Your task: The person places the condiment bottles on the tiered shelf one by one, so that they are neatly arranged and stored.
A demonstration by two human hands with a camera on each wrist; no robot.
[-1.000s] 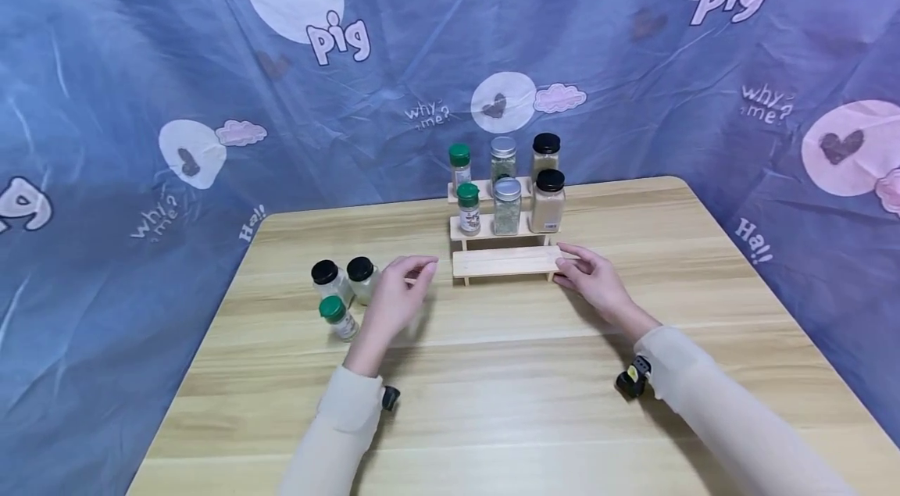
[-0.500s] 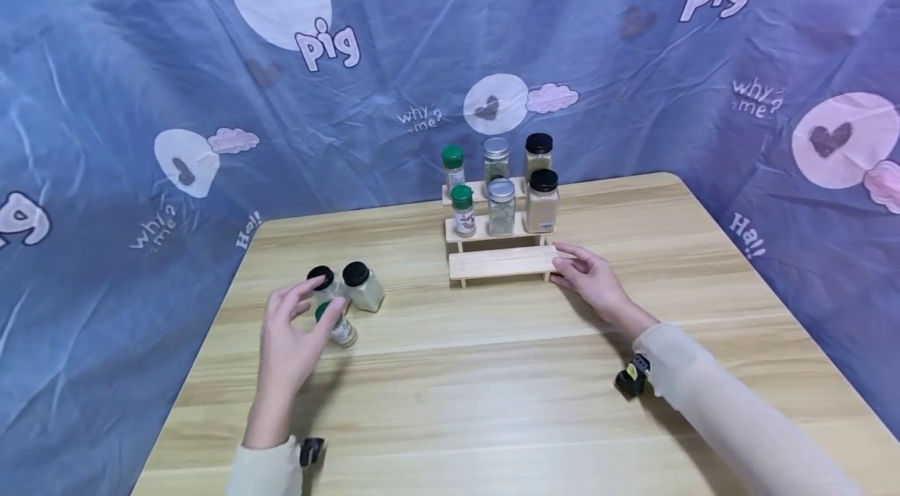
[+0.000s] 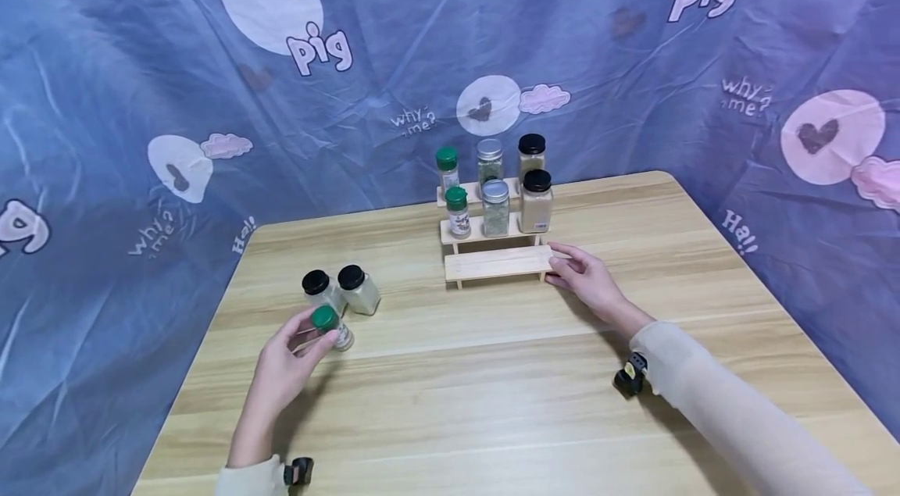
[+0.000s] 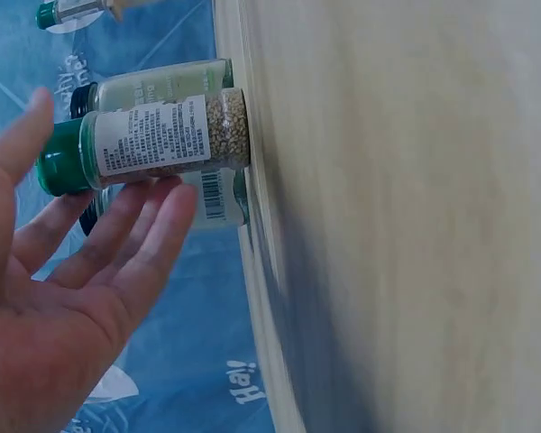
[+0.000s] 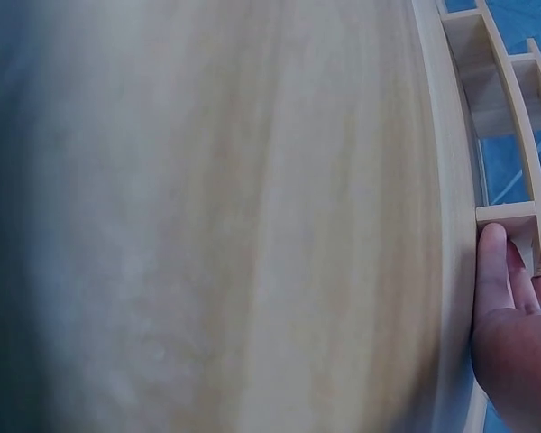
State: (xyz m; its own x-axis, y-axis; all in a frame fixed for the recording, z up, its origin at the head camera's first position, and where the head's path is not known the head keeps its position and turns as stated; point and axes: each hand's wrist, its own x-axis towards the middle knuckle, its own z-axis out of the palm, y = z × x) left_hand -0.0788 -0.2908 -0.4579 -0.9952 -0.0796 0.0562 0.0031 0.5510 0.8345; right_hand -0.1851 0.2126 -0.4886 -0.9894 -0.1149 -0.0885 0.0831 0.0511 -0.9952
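Our right hand (image 3: 589,282) pinches the tiered wooden rack (image 3: 496,262); at its eight o'clock, our left hand (image 3: 283,359) is parted around the green-capped spice shaker (image 4: 153,142), contact unclear. Grasping seems underway; next we need a firm pinch.

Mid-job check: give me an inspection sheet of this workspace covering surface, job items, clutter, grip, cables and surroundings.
Surface: wood-grain tabletop, pale sheen toward the front.
Job items: three-tier wooden rack with six jars on its upper two tiers; off the rack at left, two black-capped jars and one green-capped jar.
Clutter: nothing seen.
Grip: left hand at that green-capped jar, whether pinching is unclear; right hand holds the rack's right end, bottom tier.
Cables: nothing seen.
Surroundings: printed blue fabric behind and at both sides.
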